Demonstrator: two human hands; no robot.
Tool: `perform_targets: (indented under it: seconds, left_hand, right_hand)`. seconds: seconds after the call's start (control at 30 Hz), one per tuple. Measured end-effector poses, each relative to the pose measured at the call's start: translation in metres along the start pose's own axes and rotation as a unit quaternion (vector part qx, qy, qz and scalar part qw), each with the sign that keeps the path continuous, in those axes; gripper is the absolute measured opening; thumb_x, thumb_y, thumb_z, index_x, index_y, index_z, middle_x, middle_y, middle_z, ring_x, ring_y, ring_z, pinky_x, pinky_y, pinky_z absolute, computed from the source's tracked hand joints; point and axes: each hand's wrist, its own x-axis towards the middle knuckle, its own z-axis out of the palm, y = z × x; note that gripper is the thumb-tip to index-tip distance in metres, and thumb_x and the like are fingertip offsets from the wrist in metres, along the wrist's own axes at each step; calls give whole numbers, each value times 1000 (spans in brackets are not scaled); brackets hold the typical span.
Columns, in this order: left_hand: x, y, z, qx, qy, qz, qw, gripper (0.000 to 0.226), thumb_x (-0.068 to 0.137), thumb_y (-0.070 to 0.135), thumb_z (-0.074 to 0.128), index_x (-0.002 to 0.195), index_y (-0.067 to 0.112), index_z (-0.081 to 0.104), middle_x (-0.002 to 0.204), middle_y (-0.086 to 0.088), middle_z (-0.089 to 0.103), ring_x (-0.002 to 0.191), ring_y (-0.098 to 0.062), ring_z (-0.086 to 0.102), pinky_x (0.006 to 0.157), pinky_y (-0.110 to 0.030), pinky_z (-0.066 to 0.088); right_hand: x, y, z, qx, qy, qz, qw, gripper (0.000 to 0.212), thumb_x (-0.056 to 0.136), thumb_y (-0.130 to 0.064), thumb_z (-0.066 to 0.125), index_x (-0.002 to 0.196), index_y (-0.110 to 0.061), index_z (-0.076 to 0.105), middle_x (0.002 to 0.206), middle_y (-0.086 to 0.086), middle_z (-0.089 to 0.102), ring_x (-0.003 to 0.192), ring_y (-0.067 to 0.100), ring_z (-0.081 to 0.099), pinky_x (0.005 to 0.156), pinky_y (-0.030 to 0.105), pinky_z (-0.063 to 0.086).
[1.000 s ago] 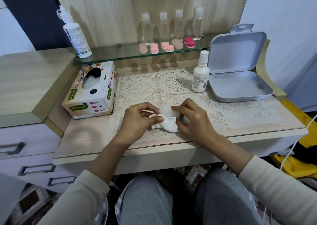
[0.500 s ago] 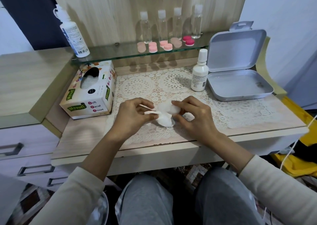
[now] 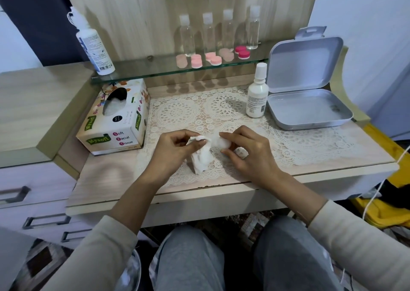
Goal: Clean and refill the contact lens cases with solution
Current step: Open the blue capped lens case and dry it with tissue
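Note:
Over the lace mat (image 3: pixel 177 113), my left hand (image 3: pixel 173 151) pinches a crumpled white tissue (image 3: pixel 200 160) that hangs down to the mat. My right hand (image 3: pixel 246 151) grips a small white contact lens case (image 3: pixel 224 143) by one round cup, close to the tissue's top. A small white piece (image 3: pixel 240 152) shows under my right fingers; I cannot tell what it is. A white solution bottle (image 3: pixel 256 95) stands upright at the mat's far right. Several pink lens cases (image 3: pixel 211 58) sit on the glass shelf (image 3: pixel 142 69).
A tissue box (image 3: pixel 115 122) lies left of the mat. An open grey tin (image 3: pixel 308 106) sits at the right. Several clear bottles (image 3: pixel 219 32) and a large white bottle (image 3: pixel 95 46) stand on the shelf. Drawers are at the left.
Both hands have lifted slightly and drawn apart; the tissue now hangs from my left fingers and the lens case shows in my right hand.

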Motion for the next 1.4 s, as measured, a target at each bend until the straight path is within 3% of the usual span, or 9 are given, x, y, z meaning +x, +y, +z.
perform_targets:
  seconds: [0.1,0.2,0.37,0.5,0.63,0.87,1.07,1.23,1.4]
  left_hand:
    - [4,-1,4,19,23,-4,1000,14,71,9,76,79,17,67,76,1,67,63,-6,57,56,-16,45]
    - [6,1,4,13,8,-33,999,21,67,12,78,86,15,70,90,-6,71,81,-13,65,75,-26,52]
    - [7,5,8,10,7,-54,998,17,67,11,77,82,10,70,80,-6,71,70,-10,65,64,-21,51]
    - [8,4,5,17,-7,-41,999,10,76,4,69,85,9,71,82,-6,71,74,-15,64,72,-27,52]
    - [7,3,0,-13,-41,-48,998,18,73,-5,69,82,11,71,78,6,72,76,-9,67,75,-21,55]
    - [5,5,11,38,22,-46,998,23,62,11,83,79,3,70,79,-10,71,70,-16,67,56,-27,52]
    - [7,5,5,25,10,-49,998,4,74,10,73,78,8,72,79,-10,71,72,-16,64,70,-29,48]
    - [3,4,7,41,-1,-32,999,22,64,5,80,83,14,72,83,-1,72,78,-10,67,69,-19,52]
    - [1,5,19,79,55,-4,995,27,58,12,85,81,9,72,81,-5,71,77,-18,68,70,-27,55]
  right_hand:
    - [0,-1,-1,-6,-13,-5,1000,30,71,-4,69,99,5,68,78,13,60,61,13,54,60,19,47]
    - [0,0,-1,-13,-21,-13,1000,30,71,-5,70,99,4,68,78,13,60,61,11,53,60,15,44]
    - [0,-1,-1,-20,-30,-27,999,31,72,-10,70,98,6,67,78,13,60,61,14,55,61,16,44]
    - [0,-2,-1,-24,-22,-27,999,30,74,-12,68,98,6,67,77,14,60,60,16,56,59,18,44]
    - [-1,-1,0,-31,-25,-27,999,32,70,-7,70,99,6,67,77,14,60,60,19,57,59,19,44]
    - [-1,-3,0,-26,-19,-29,999,31,75,-15,68,99,5,67,77,13,59,65,11,50,61,16,42]
    - [-1,-3,-1,-34,-15,-23,999,32,73,-14,70,98,6,67,77,14,59,63,14,53,60,14,39]
    - [-1,-3,1,-31,-13,-25,999,32,75,-15,71,98,6,67,77,14,59,68,11,47,62,12,36]
    - [-1,-2,-1,-19,-5,-20,1000,33,79,-21,62,98,6,66,77,14,58,67,11,47,60,14,39]
